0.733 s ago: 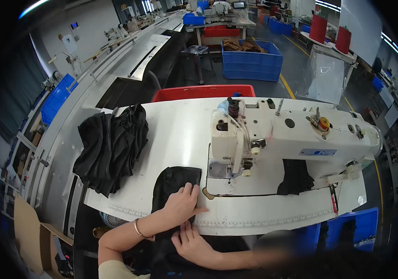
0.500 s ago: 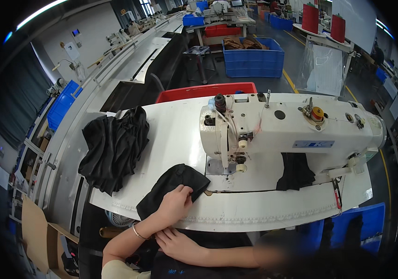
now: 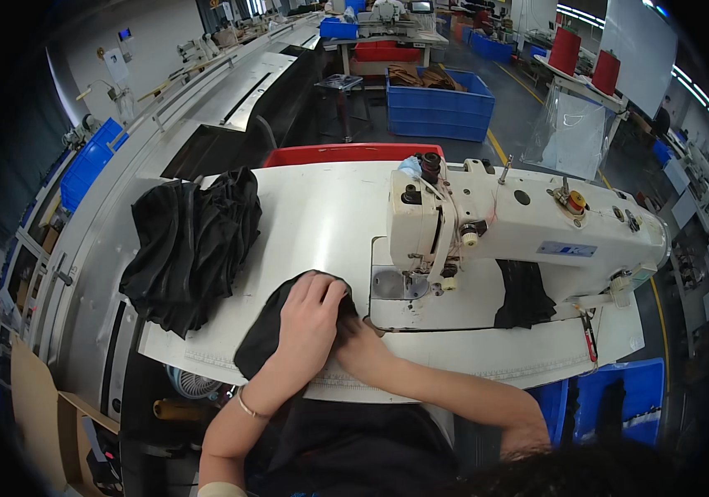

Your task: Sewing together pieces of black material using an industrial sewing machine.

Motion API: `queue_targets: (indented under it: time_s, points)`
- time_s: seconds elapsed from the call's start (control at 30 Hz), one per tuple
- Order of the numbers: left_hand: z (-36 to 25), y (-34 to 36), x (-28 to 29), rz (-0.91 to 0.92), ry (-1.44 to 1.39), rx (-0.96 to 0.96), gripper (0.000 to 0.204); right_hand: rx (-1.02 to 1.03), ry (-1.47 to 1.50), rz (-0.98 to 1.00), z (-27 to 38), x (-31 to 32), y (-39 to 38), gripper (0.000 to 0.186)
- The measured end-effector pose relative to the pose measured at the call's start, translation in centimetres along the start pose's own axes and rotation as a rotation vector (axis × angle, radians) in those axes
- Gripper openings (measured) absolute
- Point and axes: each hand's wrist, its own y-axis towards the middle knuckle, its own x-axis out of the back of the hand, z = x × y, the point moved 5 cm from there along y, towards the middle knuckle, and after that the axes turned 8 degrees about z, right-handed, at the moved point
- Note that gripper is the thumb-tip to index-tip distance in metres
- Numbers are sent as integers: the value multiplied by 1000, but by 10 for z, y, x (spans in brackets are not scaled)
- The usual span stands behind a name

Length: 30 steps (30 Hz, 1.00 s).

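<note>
A dark piece of black fabric (image 3: 270, 330) lies at the front edge of the white sewing table, left of the needle area. My left hand (image 3: 311, 319), a bracelet on its wrist, is curled over the fabric's top with fingers closed on it. From the right, my right hand (image 3: 361, 349) reaches in with its fingertips gripping the same piece, partly hidden by fabric. Just right of both hands stands a white sewing machine (image 3: 528, 219), its needle area apart from the piece. A heap of black fabric pieces (image 3: 193, 248) sits at the table's left.
Another black fabric piece (image 3: 524, 294) rests under the machine arm. A red-handled tool (image 3: 590, 335) hangs by the table's right edge, above a blue bin (image 3: 651, 373) holding dark pieces. Behind the table is a red bin (image 3: 346, 153); an open cardboard box (image 3: 39, 414) stands at lower left.
My right hand has risen from below the table edge to the fabric. My left hand has shifted up over the piece. The whole view has turned slightly.
</note>
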Motion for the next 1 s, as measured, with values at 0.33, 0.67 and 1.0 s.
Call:
queue_targets:
  time_s: [0.33,0.67,1.0]
  points:
    - [23,45,-108,298,-331,55,20,264,131,-57,-34,41,-69,38]
    - [37,67,-127,272,-413,-154,23,369,363,23,-62,33,-73,46]
    - [35,101,-133,472,-732,-16,34,242,309,24,-88,27,-64,43]
